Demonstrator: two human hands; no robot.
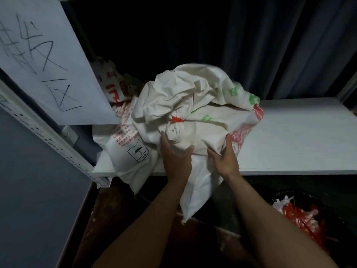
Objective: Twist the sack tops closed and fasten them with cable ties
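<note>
Plainly the white sack [202,89] is already cinched, so the step in hand looks like checking and settling it. It should be held by the body and pushed back from the front edge of the shelf [299,136], where its lower corner hangs over, rather than dragged by the flared top. It lies near the shelf's left end against a second sack [125,149] with red print. It is crumpled and printed in green and red. The left hand [175,153] has its grip round the twisted neck [173,132], and the right hand [225,157] pinches a fold. An orange cable tie [176,119] bites just above the neck and deserves a tug.
</note>
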